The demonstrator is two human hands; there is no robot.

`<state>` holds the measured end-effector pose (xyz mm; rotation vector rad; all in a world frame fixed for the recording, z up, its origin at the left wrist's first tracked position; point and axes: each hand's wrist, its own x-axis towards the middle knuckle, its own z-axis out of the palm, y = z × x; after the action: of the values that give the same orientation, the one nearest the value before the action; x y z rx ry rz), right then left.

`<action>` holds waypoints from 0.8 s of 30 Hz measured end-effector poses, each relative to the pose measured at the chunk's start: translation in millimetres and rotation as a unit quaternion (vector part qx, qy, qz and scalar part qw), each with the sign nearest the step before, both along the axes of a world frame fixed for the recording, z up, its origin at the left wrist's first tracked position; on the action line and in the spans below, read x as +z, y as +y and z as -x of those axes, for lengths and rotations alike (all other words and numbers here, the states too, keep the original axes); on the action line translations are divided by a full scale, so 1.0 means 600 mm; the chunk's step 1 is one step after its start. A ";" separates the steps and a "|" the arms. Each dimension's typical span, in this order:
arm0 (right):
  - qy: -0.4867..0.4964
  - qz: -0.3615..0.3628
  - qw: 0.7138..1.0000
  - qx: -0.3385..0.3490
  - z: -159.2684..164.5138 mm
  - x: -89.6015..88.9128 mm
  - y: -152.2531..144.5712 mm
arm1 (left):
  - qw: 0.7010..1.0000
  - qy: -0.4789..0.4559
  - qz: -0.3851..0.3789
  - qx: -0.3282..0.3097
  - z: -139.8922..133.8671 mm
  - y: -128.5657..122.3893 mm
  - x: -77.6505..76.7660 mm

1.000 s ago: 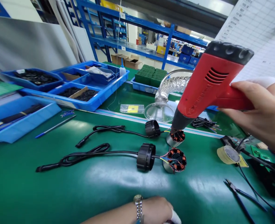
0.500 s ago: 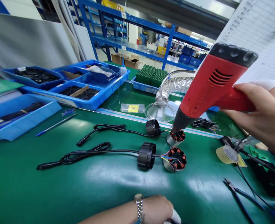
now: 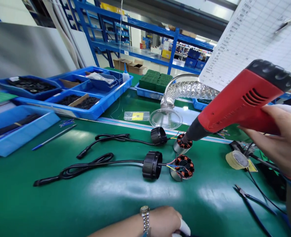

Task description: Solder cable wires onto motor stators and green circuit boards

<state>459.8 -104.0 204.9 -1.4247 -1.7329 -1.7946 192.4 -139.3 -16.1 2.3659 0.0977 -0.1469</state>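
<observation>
My right hand is wrapped round the handle of a red heat gun. Its black nozzle points down at the copper windings of the far motor stator; whether they touch I cannot tell. A nearer stator stands in front of it. Coloured wires join each stator to a black cap, the near cap and the far cap, with a looped black cable trailing left. At the bottom edge my left hand, with white finger covers, has its fingers curled on something dark, mostly out of frame.
Cutting pliers and a yellowish solder-like roll lie on the right. A round clear fume hood on a foil duct stands behind the stators. Blue trays of black parts and a pen are on the left.
The heat gun has tilted flatter, its rear end moving right and down, while the nozzle stays at the far stator. My left hand is almost unmoved. The view has shifted slightly.
</observation>
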 end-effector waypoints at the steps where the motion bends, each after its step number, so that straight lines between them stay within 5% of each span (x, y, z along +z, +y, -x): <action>1: 0.000 -0.002 1.000 -0.004 -0.002 -0.001 0.000 | 1.000 0.002 0.000 0.000 0.000 0.001 0.001; 24: 0.003 0.026 0.999 -0.031 0.033 0.007 0.024 | 1.000 0.008 -0.008 -0.025 -0.001 0.001 -0.005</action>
<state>439.8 -89.6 209.4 -1.5199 -1.7626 -1.7861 192.8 -138.9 -19.1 2.3851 0.0481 -0.1886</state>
